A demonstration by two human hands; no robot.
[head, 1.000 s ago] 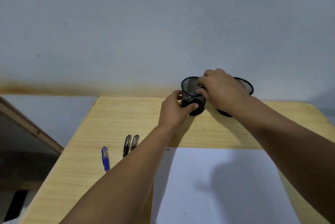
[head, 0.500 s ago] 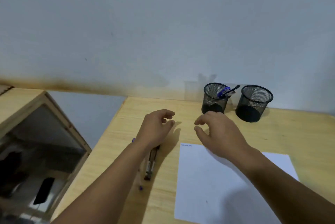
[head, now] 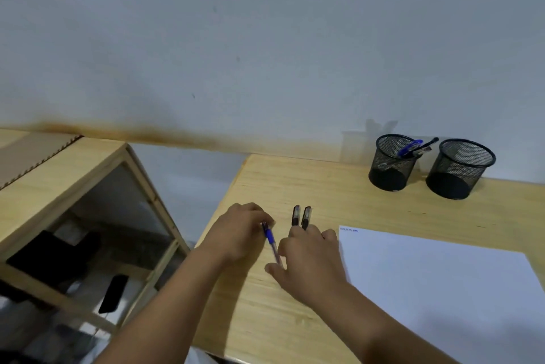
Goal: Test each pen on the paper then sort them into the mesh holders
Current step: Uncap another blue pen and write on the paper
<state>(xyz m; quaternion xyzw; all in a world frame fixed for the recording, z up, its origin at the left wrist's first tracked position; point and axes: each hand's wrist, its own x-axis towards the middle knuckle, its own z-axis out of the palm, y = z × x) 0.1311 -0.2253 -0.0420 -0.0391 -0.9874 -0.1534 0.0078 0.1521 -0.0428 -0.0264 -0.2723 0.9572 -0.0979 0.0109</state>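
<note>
On the wooden table [head: 309,183], my left hand [head: 239,234] grips the capped top end of a blue pen [head: 272,243]. My right hand [head: 312,263] pinches that pen's lower end between thumb and forefinger. Its other fingers lie over the lower ends of two black pens [head: 300,216], which sit side by side just beyond. A white paper sheet [head: 442,290] lies to the right, with small blue marks in its top left corner. At the back right stand two black mesh holders. The left holder [head: 390,166] has a blue and a black pen in it; the right holder [head: 460,170] looks empty.
A wooden cabinet [head: 88,163] with a glass front stands left of the table, lower than the tabletop, with dark objects inside. A grey wall with a brown stain runs behind. The table's left edge is close to my left hand.
Both hands came back from the left mesh holder to the pens at the table's left. My left hand has taken the blue pen and my right hand has joined it; the view swung left.
</note>
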